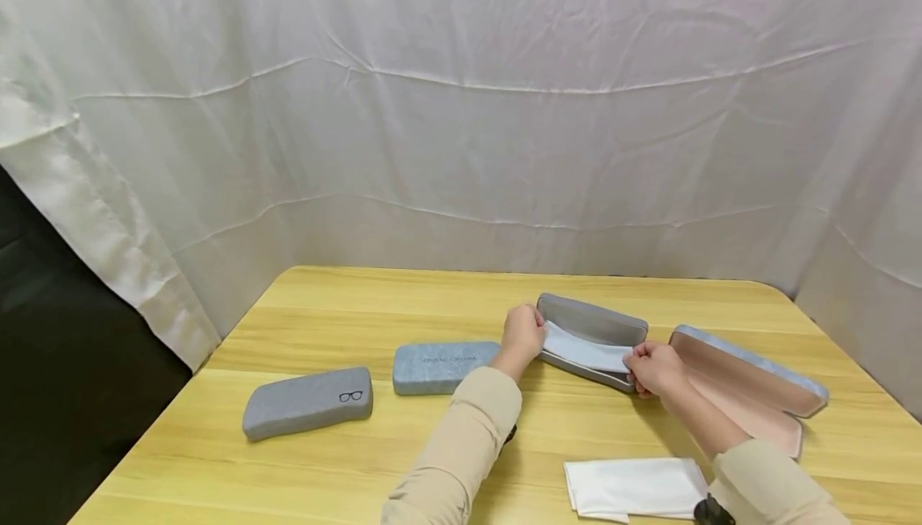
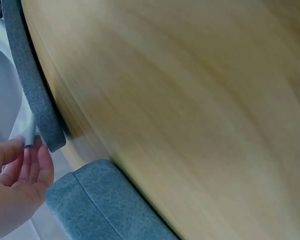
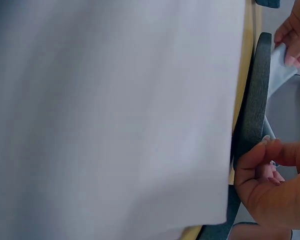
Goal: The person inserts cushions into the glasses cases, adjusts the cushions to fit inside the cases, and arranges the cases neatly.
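Observation:
A folded light-blue cloth (image 1: 585, 347) stretches between both hands over an open grey glasses case (image 1: 594, 318), whose lid is raised at the back. The left hand (image 1: 523, 334) pinches the cloth's left end between thumb and fingers; in the left wrist view that hand (image 2: 20, 180) is beside the case's end. At the other end, the right hand (image 1: 654, 369) pinches the cloth by the case's right front corner. In the right wrist view the right hand (image 3: 275, 175) is close at the case wall (image 3: 254, 100), and the cloth (image 3: 279, 70) dips toward the grey lining.
An open blue case with pink lining (image 1: 742, 389) stands to the right. A closed blue case (image 1: 439, 366) lies left of the left hand, and a closed grey case (image 1: 310, 402) with a glasses print farther left. A folded white cloth (image 1: 634, 486) lies near the front on the wooden table (image 1: 403, 301).

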Demonstrator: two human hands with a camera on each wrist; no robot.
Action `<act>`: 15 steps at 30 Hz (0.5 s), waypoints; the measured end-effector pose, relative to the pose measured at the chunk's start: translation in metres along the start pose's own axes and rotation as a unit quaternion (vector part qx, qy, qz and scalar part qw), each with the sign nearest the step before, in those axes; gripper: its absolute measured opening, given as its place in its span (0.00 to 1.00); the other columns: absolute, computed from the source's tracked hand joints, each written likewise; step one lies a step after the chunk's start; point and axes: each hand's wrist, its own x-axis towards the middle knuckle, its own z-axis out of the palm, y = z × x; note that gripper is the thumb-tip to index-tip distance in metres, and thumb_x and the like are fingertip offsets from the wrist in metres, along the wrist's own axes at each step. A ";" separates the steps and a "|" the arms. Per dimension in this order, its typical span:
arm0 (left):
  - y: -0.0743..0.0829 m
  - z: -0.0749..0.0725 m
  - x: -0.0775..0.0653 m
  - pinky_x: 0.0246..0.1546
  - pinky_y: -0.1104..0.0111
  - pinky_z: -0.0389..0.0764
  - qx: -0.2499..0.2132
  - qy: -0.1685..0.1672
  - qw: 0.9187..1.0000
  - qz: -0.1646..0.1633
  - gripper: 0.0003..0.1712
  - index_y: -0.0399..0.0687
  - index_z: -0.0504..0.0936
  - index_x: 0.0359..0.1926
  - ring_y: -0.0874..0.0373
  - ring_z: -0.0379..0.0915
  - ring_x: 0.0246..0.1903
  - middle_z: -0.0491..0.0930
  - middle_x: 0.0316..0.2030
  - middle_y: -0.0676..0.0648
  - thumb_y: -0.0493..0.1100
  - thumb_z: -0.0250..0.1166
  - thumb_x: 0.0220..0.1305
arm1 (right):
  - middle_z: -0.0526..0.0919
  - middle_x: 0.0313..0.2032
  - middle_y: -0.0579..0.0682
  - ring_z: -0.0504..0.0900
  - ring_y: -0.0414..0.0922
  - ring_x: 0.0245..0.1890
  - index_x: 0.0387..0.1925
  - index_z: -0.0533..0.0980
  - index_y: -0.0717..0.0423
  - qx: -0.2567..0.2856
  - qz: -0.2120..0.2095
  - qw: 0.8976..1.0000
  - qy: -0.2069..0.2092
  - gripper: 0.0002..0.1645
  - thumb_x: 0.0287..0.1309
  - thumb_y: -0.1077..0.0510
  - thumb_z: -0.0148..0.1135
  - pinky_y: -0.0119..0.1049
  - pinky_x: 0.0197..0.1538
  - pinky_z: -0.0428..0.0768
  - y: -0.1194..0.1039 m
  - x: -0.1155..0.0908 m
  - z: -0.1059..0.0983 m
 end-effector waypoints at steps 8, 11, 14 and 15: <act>0.011 -0.014 -0.015 0.27 0.72 0.73 0.036 -0.012 0.999 -0.018 0.12 0.41 0.75 0.18 0.59 0.69 0.25 0.74 0.21 0.48 0.32 0.63 0.57 | 0.73 0.13 0.46 0.70 0.38 0.13 0.25 0.68 0.64 -0.035 -0.008 0.999 -0.005 0.11 0.62 0.62 0.49 0.32 0.20 0.74 -0.002 -0.001 -0.005; 0.012 -0.014 -0.017 0.28 0.71 0.76 0.064 -0.001 0.998 -0.014 0.12 0.40 0.75 0.17 0.58 0.72 0.25 0.77 0.22 0.47 0.32 0.61 0.56 | 0.74 0.13 0.46 0.71 0.38 0.12 0.26 0.70 0.66 -0.047 -0.006 0.999 -0.002 0.12 0.62 0.61 0.49 0.33 0.20 0.76 -0.001 -0.001 -0.007; 0.011 -0.011 -0.019 0.29 0.69 0.78 0.088 0.011 0.996 -0.012 0.12 0.39 0.76 0.16 0.55 0.77 0.27 0.81 0.24 0.44 0.31 0.59 0.56 | 0.75 0.13 0.47 0.72 0.38 0.12 0.27 0.70 0.67 -0.042 -0.003 0.999 -0.006 0.12 0.63 0.62 0.49 0.34 0.21 0.78 0.000 -0.001 -0.007; 0.011 -0.010 -0.019 0.30 0.68 0.79 0.094 0.014 0.995 -0.011 0.12 0.38 0.77 0.17 0.54 0.78 0.28 0.81 0.25 0.43 0.31 0.59 0.57 | 0.75 0.13 0.47 0.73 0.38 0.12 0.27 0.70 0.68 -0.037 -0.002 0.999 -0.007 0.12 0.63 0.62 0.49 0.34 0.21 0.79 0.001 -0.001 -0.007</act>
